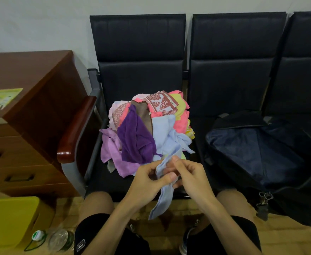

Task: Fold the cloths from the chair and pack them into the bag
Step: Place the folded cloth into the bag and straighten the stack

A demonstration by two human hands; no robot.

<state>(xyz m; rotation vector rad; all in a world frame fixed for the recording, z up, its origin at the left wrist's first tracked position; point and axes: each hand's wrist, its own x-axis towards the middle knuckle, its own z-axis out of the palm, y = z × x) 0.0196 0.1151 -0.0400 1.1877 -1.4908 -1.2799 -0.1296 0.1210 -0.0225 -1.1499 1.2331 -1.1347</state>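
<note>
Grey wall (40, 24) behind black chairs (140, 78). On the next seat, an open dark bag (243, 124). On the left seat, a messy pile of cloths (138, 137). In front, a light blue cloth (162, 201), pinched by left hand (147, 179) and right hand (189, 173).

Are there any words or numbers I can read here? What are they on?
No text here can be read.
Green leaflet on the wooden desk: print too blurred to read.
White logo patch on the black shorts: too small to read.
Green-and-white bottle cap: no letters can be made out.
Light blue cloth and black bag: no writing shows.
</note>
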